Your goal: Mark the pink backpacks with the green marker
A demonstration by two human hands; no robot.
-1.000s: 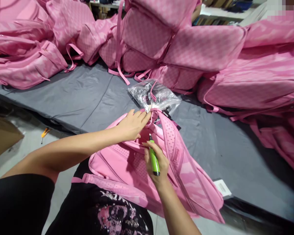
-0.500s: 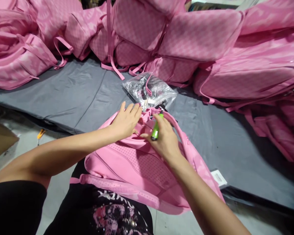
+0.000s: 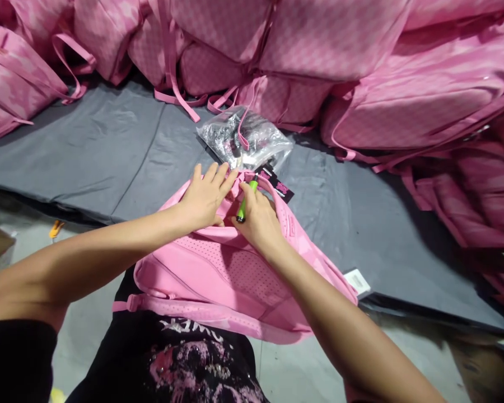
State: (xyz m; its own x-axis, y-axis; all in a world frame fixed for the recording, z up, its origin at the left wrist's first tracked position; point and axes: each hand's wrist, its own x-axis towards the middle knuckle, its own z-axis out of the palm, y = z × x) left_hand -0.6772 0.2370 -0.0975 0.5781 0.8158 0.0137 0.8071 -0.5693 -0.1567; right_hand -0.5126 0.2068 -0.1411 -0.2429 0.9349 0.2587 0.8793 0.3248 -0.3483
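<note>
A pink backpack [image 3: 243,268] with a dotted back panel lies at the near edge of the grey-covered table, against my body. Fingers spread, my left hand [image 3: 205,196] rests flat on the top of the backpack. My right hand [image 3: 258,215] is closed around a green tool with black ends [image 3: 247,202], over the backpack's top, just right of my left hand. Black and pink tags [image 3: 281,190] show beyond the right hand. Behind the backpack top is a clear plastic bag [image 3: 243,137] with dark contents that I cannot make out.
Many pink backpacks [image 3: 327,39] are piled along the far side of the grey table [image 3: 121,145]. A white label [image 3: 357,281] lies at the near edge, right of the backpack. Below the table at left is an orange object [image 3: 56,228].
The view has shifted, so the scene sits further left and higher. The right hand with the green tool has moved slightly closer to the left hand. More of the black tags shows.
</note>
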